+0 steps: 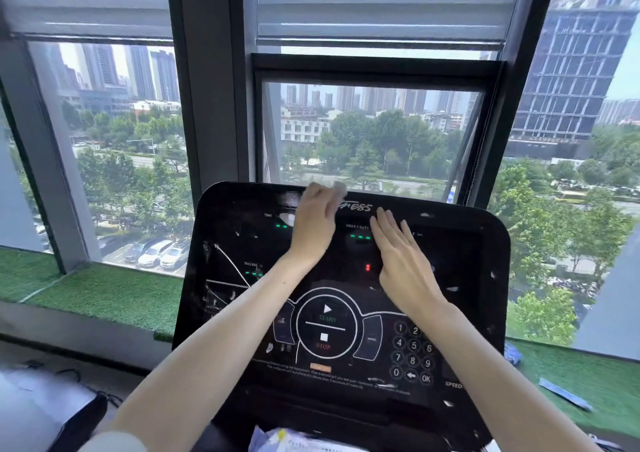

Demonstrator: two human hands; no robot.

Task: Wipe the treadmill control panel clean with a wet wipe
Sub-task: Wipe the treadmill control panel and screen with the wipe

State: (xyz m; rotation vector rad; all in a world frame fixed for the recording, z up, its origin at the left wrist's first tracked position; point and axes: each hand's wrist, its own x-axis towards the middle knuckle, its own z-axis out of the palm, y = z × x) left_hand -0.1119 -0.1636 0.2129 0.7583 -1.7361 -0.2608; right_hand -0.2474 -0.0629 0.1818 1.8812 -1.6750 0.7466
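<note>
A tall window (374,129) in dark metal frames stands beyond both hands. Beneath them lies the treadmill control panel (460,278), a glossy black slab with rounded corners, white printed lines, a round start-stop dial and pale smears. Its number pad sits near the right wrist. Tufted green turf (104,292) covers the ledge outside both arms. The right hand (401,261) lies flat on the panel, fingers straight and together. The left hand (317,223), just beside it and further up, curls its fingers over the wet wipe (341,188), a white, blurred crumple at the panel's top edge. Between the elbows is a crinkled bluish plastic packet (287,441); its contents cannot be told.
</note>
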